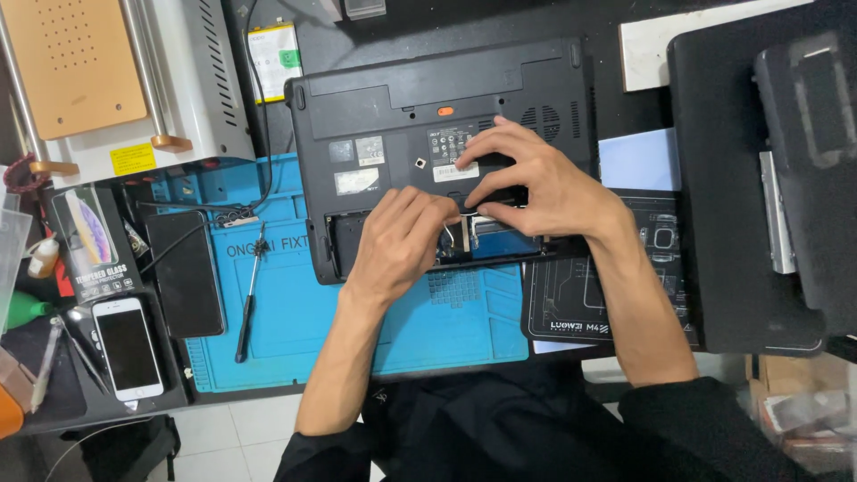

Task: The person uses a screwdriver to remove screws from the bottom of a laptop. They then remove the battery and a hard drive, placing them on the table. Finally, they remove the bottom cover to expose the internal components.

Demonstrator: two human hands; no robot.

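Observation:
A black laptop point(393, 107) lies upside down on a blue work mat point(295, 303), with an open bay along its near edge. My left hand point(397, 241) is curled over the open bay, fingertips down inside it beside a small metal part. My right hand point(536, 178) rests on the laptop's underside, its fingers pinching at the edge of the bay next to the left fingertips. Whether either hand grips anything is hidden by the fingers.
A black screwdriver point(248, 299) lies on the mat at left. Two phones point(129, 348) and a screen-protector pack point(94, 236) sit at far left, a white machine point(116, 80) behind them. A black mat point(580, 303) and black cases point(759, 178) fill the right.

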